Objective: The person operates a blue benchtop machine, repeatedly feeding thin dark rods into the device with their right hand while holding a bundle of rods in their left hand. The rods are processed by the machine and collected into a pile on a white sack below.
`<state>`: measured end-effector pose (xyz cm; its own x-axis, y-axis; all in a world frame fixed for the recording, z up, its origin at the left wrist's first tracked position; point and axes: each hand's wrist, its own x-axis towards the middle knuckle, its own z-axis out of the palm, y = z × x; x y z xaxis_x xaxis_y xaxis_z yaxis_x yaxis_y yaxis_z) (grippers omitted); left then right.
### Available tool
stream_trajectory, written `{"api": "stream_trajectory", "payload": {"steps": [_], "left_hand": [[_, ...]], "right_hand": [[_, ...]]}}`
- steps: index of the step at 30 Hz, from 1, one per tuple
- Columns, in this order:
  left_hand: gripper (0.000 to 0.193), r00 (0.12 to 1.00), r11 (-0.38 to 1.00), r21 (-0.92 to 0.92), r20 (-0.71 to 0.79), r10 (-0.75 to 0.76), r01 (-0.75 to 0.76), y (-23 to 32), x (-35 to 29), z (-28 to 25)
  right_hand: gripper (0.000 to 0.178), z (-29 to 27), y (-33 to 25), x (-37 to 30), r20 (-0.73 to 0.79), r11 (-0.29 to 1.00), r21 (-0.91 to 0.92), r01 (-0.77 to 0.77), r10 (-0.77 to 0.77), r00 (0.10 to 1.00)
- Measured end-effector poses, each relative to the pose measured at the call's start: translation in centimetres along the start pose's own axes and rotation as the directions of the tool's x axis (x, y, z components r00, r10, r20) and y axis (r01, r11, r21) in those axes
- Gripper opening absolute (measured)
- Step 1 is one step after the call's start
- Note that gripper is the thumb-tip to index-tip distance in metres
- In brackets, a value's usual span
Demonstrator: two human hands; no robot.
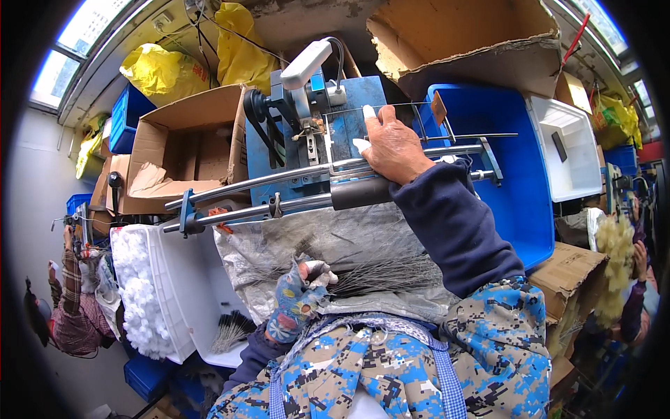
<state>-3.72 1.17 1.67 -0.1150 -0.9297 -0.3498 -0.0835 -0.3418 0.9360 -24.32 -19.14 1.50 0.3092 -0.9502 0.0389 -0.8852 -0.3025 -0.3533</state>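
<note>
My left hand [300, 297], in a patterned fingerless cover with white-wrapped fingertips, is closed at the left end of a bundle of thin metal wires [384, 276]. The bundle lies on a grey-white sack [307, 237] across my lap. My right hand [394, 143] lies palm down over the sliding carriage of a blue bench machine [363, 89]. Its thumb and a forward finger have white wraps and are stretched apart. A thin rod passes by those fingertips. Beneath the wrist sits a dark roller sleeve [359, 193] on steel rails [258, 209].
A blue bin [520, 230] stands right of the machine, and a cardboard box [157, 150] left. White tubs [178, 279] at lower left hold white tufts [136, 279] and dark-tipped wire brushes [232, 334]. A large carton [481, 59] stands behind. Other people work at both sides.
</note>
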Motion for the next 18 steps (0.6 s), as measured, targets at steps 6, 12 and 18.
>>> {"api": "stream_trajectory", "payload": {"steps": [6,12,18], "left_hand": [[0.014,0.993,0.993,0.015,0.028,0.119,-0.119,-0.8,0.2,0.4],[0.013,0.997,0.998,-0.017,-0.047,0.058,-0.059,-0.2,-0.3,-0.2],[0.014,0.992,0.993,0.033,-0.05,0.116,-0.114,0.5,-0.5,-1.4]], "right_hand": [[0.057,1.2,-2.4,0.8,-0.017,1.0,0.0,0.023,-0.023,1.0],[0.059,3.1,-5.5,1.7,-0.087,0.997,0.021,0.068,-0.066,0.994],[0.046,2.9,-5.1,1.8,-0.09,0.986,0.044,0.161,-0.157,0.984]]}}
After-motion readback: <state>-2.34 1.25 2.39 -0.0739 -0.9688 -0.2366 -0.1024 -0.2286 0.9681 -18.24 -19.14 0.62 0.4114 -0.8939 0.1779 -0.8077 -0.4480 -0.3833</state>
